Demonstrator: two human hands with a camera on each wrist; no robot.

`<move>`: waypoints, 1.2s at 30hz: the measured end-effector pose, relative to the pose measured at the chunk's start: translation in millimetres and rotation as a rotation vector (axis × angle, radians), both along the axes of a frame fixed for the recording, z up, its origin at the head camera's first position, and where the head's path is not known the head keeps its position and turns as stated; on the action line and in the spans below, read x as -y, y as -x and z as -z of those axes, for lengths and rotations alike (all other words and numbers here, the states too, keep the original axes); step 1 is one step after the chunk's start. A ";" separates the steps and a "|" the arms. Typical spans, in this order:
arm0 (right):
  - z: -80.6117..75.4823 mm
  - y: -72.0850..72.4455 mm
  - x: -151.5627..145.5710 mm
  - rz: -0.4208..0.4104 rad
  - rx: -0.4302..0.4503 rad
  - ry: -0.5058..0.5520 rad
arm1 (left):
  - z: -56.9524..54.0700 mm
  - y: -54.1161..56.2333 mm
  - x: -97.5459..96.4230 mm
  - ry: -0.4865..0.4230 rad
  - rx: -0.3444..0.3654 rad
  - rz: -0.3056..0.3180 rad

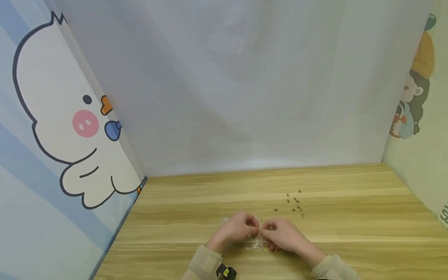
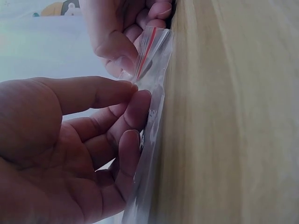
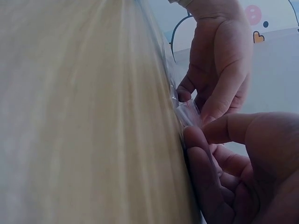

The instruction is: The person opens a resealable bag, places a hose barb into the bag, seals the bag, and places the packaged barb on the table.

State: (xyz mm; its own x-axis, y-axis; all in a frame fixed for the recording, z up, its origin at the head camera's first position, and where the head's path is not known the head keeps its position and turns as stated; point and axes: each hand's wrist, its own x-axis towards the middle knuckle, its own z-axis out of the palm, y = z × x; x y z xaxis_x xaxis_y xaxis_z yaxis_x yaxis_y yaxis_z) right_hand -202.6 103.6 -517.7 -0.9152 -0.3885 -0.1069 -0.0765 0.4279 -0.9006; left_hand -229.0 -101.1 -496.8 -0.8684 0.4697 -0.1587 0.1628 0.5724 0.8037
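A clear zip-lock bag (image 1: 257, 244) with a red line along its seal (image 2: 148, 51) lies low over the wooden table, partly hidden by the hands. Near its mouth, my left hand (image 1: 239, 228) pinches the plastic between thumb and fingertips; the bag's body runs beneath that hand. From the other side my right hand (image 1: 284, 234) pinches the mouth's edge between thumb and forefinger, its remaining fingers curled under. In the right wrist view the bag's edge (image 3: 189, 112) shows between both hands' fingertips.
Several small dark metal pieces (image 1: 297, 201) lie scattered on the wooden table (image 1: 182, 202), beyond the right hand. A small black object with a yellow mark (image 1: 226, 272) is by the left sleeve. A pale curtain (image 1: 245, 97) closes off the back, with printed panels at both sides.
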 end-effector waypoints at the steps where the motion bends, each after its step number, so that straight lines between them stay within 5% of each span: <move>1: -0.3 -0.1 -0.2 0.001 0.002 0.001 | -0.1 0.1 0.2 0.004 0.001 0.003; 36: -0.9 0.5 -1.0 -0.034 -0.032 -0.013 | -2.5 -0.4 0.2 0.019 0.014 0.036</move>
